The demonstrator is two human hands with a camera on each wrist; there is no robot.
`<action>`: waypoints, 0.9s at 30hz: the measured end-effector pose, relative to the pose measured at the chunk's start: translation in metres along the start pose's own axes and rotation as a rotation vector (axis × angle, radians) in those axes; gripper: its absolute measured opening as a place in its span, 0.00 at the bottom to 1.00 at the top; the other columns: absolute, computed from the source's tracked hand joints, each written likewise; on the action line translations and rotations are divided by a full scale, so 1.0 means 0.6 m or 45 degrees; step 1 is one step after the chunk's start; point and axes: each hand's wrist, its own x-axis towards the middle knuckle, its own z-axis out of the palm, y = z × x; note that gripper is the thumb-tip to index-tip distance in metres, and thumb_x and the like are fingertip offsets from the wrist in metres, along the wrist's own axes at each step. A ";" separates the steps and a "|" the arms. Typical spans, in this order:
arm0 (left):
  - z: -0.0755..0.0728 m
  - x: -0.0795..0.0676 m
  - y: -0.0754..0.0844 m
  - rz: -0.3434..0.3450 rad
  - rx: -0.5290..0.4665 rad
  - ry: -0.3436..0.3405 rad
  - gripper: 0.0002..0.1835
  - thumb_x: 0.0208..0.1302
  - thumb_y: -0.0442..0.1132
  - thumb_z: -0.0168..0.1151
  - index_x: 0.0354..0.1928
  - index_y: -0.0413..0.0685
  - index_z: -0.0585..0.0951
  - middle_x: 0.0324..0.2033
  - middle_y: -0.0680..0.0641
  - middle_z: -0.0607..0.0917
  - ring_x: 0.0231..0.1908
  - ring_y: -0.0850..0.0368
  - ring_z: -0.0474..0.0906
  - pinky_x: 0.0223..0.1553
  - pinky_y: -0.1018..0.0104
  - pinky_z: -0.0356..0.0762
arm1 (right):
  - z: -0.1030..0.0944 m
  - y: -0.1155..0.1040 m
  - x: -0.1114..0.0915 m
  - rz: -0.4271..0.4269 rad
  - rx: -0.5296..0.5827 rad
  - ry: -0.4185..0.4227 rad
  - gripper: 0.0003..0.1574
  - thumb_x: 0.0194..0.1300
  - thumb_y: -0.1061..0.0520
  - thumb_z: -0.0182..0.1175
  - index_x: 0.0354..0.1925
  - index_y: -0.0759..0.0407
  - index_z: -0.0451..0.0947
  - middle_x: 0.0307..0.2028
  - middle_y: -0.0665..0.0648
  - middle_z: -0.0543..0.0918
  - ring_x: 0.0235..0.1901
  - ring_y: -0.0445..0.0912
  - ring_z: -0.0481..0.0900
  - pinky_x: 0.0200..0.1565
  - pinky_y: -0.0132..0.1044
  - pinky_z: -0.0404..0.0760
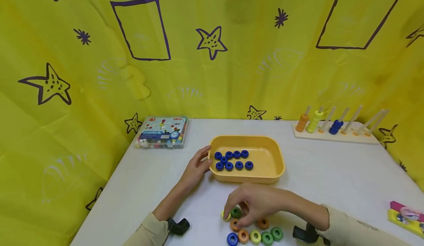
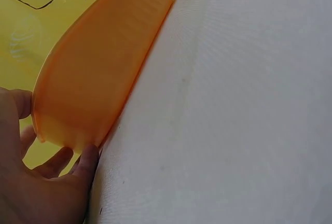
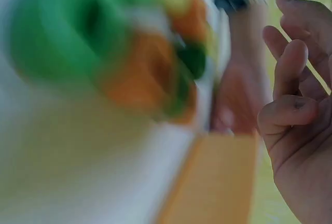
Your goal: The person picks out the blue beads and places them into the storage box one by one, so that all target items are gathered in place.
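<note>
My left hand (image 1: 196, 168) grips the left end of a yellow-orange plastic tray (image 1: 279, 165), its fingers at the rim; the left wrist view shows the tray's outer wall (image 2: 98, 63) close up. Several blue ring beads (image 1: 239, 165) lie in the tray's left part. My right hand (image 1: 256, 201) reaches over loose ring beads in front of the tray, fingers bent downward. Its index fingertip is at a yellow bead (image 1: 225, 216), beside a green bead (image 1: 236, 212) and an orange bead (image 1: 234, 224). In the right wrist view the fingers (image 3: 290, 68) are loosely bent with nothing visible between them.
A nearer row holds a blue bead (image 1: 232, 239), another yellow bead (image 1: 255, 236) and green ones. A wooden peg board (image 1: 334, 137) with stacked beads stands back right. A clear box of small parts (image 1: 162, 132) lies back left, a colourful packet (image 1: 407, 216) at right.
</note>
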 end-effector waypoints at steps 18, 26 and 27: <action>-0.006 0.016 -0.044 -0.027 0.037 0.054 0.25 0.70 0.37 0.50 0.67 0.56 0.63 0.63 0.41 0.63 0.57 0.46 0.70 0.50 0.61 0.74 | 0.082 0.005 -0.011 -0.179 -0.114 0.004 0.10 0.61 0.53 0.63 0.42 0.43 0.79 0.37 0.33 0.79 0.33 0.20 0.69 0.34 0.16 0.69; -0.006 0.016 -0.044 0.003 0.039 0.060 0.25 0.69 0.38 0.51 0.67 0.57 0.64 0.63 0.41 0.65 0.56 0.47 0.71 0.49 0.61 0.75 | 0.066 0.000 -0.010 -0.100 -0.037 0.028 0.09 0.61 0.49 0.62 0.42 0.41 0.80 0.37 0.32 0.78 0.31 0.24 0.70 0.32 0.18 0.72; -0.007 0.016 -0.045 0.007 0.035 0.057 0.25 0.69 0.38 0.51 0.67 0.56 0.64 0.63 0.41 0.65 0.56 0.47 0.71 0.49 0.61 0.75 | 0.058 -0.001 -0.010 -0.072 -0.016 0.040 0.09 0.61 0.49 0.62 0.42 0.41 0.80 0.37 0.32 0.78 0.30 0.25 0.70 0.30 0.20 0.73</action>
